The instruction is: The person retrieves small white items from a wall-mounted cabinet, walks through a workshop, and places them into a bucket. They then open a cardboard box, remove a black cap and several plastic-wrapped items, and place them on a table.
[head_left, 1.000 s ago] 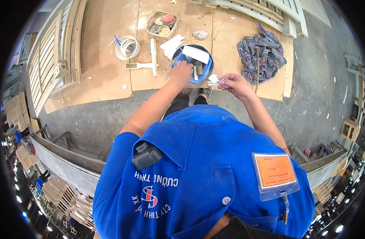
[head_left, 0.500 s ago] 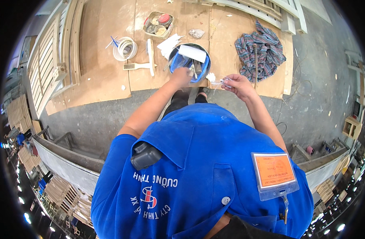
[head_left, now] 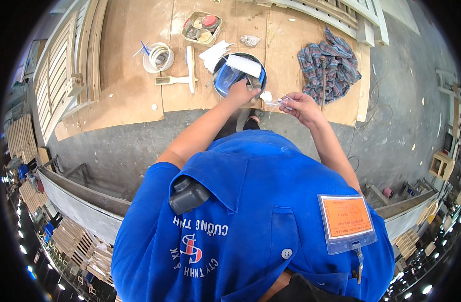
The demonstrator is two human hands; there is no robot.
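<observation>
Bucket under left hand; right hand pinching strips.

Blue liner glossy plastic; rag matt, rumpled cloth

We take the bucket as the reference: dark rim, blue interior. Across its top, we note a white sheet. Just right of it, we observe white strips; farther right, a cloth striped in grey-blue and dull red. Left of it, we identify white papers, then cream brushes, then a white tub with a blue stick. Beyond it, we find a red lid; under it, brown cardboard. On its near side, we list a blue shirt with white and red print, and an orange badge with a white border.
</observation>
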